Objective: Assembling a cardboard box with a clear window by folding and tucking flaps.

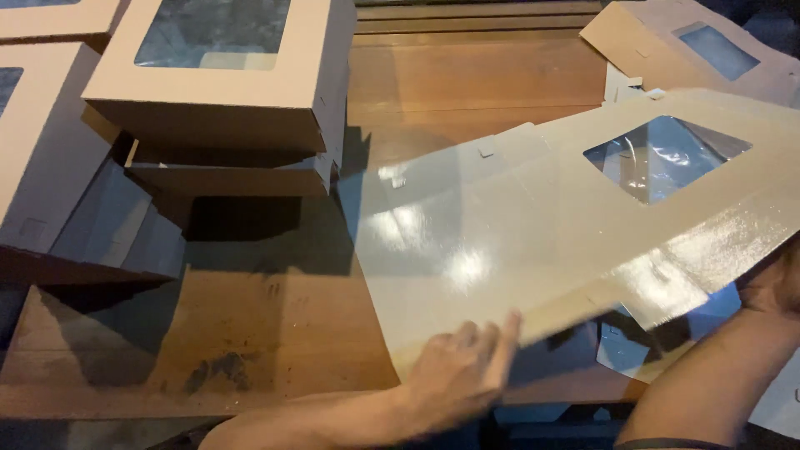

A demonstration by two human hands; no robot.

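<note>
Dim light falls on a worn wooden table, where folded window boxes stack up at the far left, brown card with clear film panes. Nearer the front edge, the left hand lies with fingers spread and nearly flat, tips pressing under the near edge of a flat box blank; it pinches nothing that I can see. That blank lies tilted across the table's middle and right, glossy side up, its film window toward the right. It looks light, thin and floppy (the sheen suggests a slick coating), so the stiffer edges and fold lines seem the best hold, not the film. More blanks lie behind. At the far right, the right hand sits mostly hidden under the blank's edge; its grip cannot be told.
</note>
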